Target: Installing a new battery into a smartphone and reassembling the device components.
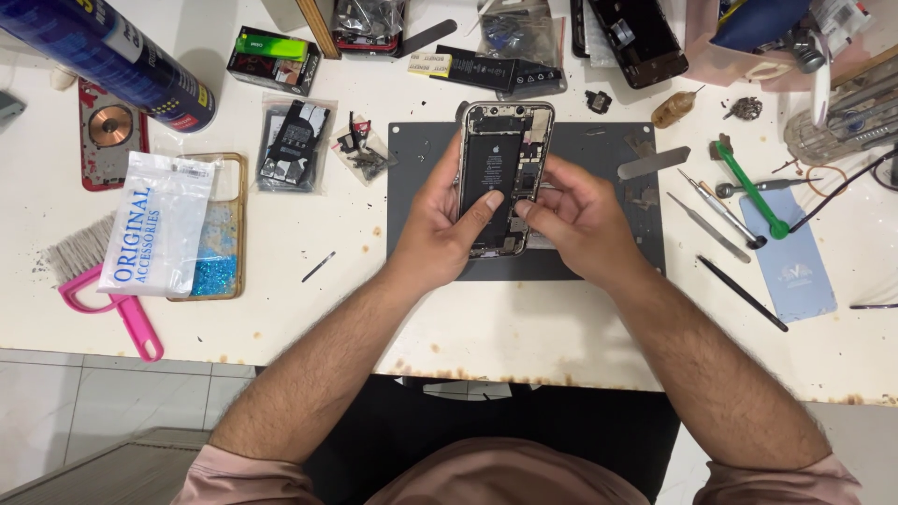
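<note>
An opened smartphone (502, 150) with its black battery and inner parts exposed stands over a dark grey work mat (599, 150). My left hand (441, 220) wraps its left edge, thumb pressed on the battery. My right hand (575, 213) holds the lower right side, its fingertips at the small parts beside the battery. The phone's lower end is hidden behind my hands.
Tweezers (711, 227), a green-handled tool (748, 192), a metal spudger (653, 163) and a black stick (744, 294) lie right of the mat. Bagged parts (295, 145), a glitter phone case (220, 252), a white packet (154, 224), a pink brush (108, 290) and a blue can (112, 56) sit on the left.
</note>
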